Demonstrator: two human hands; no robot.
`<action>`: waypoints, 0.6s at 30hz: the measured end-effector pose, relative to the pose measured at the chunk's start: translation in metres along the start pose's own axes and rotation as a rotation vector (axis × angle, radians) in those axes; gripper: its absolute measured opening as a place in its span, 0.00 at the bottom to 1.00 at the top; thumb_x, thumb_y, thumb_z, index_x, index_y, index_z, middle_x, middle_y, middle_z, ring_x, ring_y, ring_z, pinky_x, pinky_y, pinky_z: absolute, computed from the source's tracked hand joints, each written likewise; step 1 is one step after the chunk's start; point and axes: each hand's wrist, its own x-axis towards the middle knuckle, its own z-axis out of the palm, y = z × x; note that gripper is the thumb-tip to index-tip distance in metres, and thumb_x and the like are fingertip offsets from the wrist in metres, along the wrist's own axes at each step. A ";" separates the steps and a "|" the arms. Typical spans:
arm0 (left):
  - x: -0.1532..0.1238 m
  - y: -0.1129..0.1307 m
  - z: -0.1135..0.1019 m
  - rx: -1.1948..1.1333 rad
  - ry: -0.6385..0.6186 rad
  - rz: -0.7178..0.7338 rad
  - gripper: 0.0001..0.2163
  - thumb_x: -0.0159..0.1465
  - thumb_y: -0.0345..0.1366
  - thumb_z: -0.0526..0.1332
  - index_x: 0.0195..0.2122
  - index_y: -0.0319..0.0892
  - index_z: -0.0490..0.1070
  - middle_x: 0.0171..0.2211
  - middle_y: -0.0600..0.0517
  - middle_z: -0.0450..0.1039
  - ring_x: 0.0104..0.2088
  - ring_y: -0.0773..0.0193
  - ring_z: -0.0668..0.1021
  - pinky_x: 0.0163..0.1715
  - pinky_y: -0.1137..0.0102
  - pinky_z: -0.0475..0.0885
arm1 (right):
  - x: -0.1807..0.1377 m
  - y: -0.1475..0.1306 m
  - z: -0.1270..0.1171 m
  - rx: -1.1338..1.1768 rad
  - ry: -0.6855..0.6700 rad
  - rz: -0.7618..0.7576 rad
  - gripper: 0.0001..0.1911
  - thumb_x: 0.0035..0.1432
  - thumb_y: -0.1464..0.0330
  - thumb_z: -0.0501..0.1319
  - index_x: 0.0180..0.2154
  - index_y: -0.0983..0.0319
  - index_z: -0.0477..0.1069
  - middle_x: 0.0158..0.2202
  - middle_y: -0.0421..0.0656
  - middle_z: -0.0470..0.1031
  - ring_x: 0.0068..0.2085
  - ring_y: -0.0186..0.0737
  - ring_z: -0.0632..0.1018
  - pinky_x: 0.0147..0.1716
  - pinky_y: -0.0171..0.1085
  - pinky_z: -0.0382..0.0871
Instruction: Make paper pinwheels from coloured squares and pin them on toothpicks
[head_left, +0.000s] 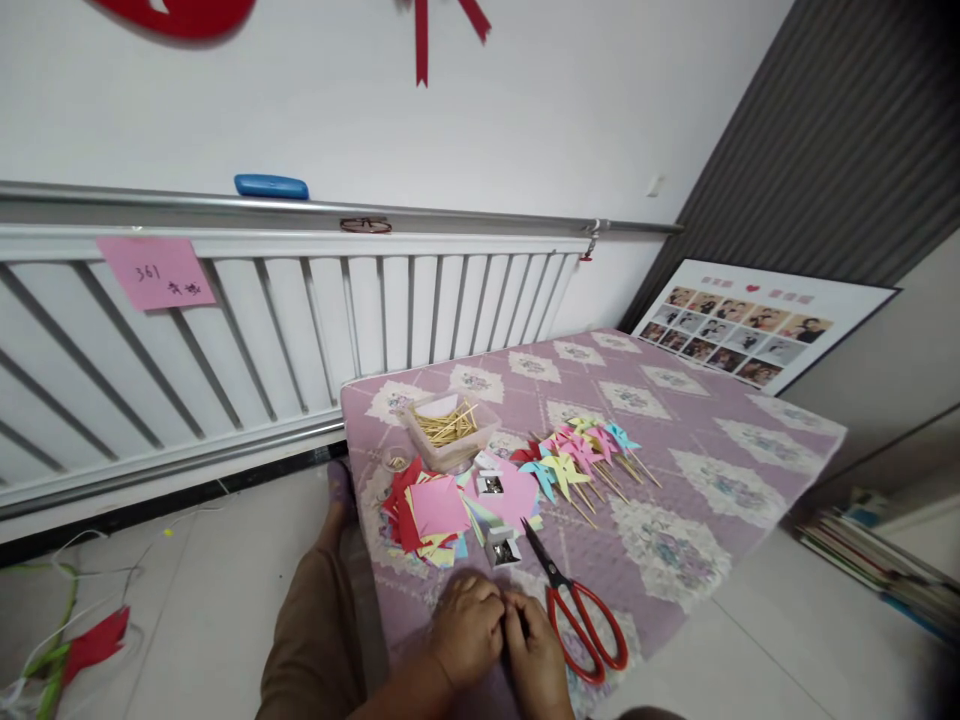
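Observation:
My left hand (466,630) and my right hand (538,655) are pressed together at the near edge of the purple patterned table (675,440), fingers curled in a pinch around something too small to make out. Red-handled scissors (581,612) lie just right of my right hand. Beyond the hands lies a pile of coloured paper squares (435,510) with two small open boxes (501,545) on it. Farther back a row of finished paper pinwheels (581,455) on sticks lies on the cloth. A clear tub of wooden sticks (448,428) stands behind the paper.
A white slatted radiator (300,320) with a pink note (156,272) runs along the wall. A framed photo collage (750,322) leans at the right. Books (862,550) lie on the floor at right. Red paper scraps (94,640) and cords lie on the floor at left.

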 end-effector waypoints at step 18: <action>0.027 -0.064 -0.140 0.179 0.117 -0.188 0.11 0.60 0.32 0.58 0.42 0.45 0.75 0.49 0.48 0.75 0.53 0.53 0.71 0.56 0.54 0.59 | 0.001 -0.008 0.006 -0.243 -0.096 -0.176 0.12 0.61 0.68 0.52 0.35 0.60 0.74 0.34 0.46 0.79 0.37 0.45 0.80 0.38 0.39 0.75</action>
